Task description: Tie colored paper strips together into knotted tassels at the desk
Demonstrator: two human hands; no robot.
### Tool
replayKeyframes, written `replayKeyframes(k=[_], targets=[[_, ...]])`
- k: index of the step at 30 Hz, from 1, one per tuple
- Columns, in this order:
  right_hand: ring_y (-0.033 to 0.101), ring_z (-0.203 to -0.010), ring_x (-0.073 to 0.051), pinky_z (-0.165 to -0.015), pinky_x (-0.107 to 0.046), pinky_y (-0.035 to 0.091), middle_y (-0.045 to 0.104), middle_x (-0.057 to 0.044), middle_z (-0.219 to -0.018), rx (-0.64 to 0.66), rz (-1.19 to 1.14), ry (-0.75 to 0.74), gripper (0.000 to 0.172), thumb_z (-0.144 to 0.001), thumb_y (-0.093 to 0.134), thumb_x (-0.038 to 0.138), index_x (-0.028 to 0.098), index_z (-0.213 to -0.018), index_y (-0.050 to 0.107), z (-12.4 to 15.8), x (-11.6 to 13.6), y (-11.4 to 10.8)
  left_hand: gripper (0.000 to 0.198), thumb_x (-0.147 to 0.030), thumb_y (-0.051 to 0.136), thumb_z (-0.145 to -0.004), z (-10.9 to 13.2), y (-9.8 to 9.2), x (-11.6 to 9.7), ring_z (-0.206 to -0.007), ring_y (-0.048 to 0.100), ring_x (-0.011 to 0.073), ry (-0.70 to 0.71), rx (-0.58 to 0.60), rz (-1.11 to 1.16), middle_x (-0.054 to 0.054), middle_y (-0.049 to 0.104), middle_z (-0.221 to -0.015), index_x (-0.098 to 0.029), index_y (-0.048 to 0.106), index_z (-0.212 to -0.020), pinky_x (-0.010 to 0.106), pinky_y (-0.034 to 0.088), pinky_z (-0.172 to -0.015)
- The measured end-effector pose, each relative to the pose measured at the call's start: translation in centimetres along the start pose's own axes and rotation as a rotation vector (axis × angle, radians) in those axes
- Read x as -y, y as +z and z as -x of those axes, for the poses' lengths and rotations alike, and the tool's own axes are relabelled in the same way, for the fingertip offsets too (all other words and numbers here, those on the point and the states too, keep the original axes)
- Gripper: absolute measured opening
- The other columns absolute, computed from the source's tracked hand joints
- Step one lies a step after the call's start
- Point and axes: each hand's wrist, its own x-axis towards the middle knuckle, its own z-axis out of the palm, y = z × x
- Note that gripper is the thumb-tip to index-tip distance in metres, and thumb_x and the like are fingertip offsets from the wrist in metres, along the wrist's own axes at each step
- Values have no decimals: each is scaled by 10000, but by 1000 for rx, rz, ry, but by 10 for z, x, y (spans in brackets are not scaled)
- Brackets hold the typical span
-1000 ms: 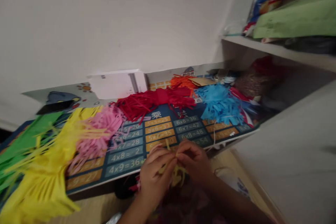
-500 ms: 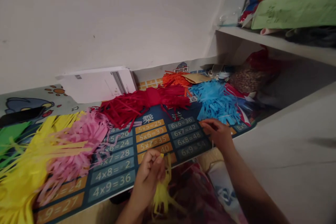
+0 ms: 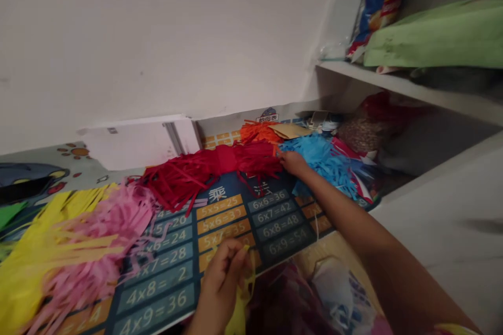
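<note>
Well, left hand (image 3: 222, 282) pinching yellow paper strips (image 3: 240, 319), right hand (image 3: 294, 163) loose at blue fringe (image 3: 320, 162)

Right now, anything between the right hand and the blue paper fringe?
Nothing visible. The right hand is already at the left edge of the blue paper fringe. The red paper fringe lies just beside the fingertips, on the far side from the blue, not between them.
</note>
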Motion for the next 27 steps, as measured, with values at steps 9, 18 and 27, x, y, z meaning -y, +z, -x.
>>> replayKeyframes(k=[9,18,27], targets=[[646,-1077,-210,-974,-357,500,714,-123,-1059,-136,-177,-79,163,-953,580,138,117,-1006,733,75,34,-46,479,-643,660,-828,-6,-6,-11,-493,443,87,31,0,-18,-29,558,-581,-174,612,-750,195,375,-506],[691,-913,-186,-793,-304,566,726,-36,-1027,-6,-1247,-257,120,-876,715,337,282,-938,802,220,92,31,380,-533,700,-817,-9,6,-7,-522,460,90,46,5,1,-24,553,-613,-157,648,-799,197,359,-501],[713,-736,-193,-693,-304,589,754,-31,-800,-35,-1444,78,315,-671,861,409,231,-905,747,229,106,42,171,-294,640,-888,6,4,0,-657,541,126,297,-65,-323,11,633,-700,-168,677,-777,232,410,-621]])
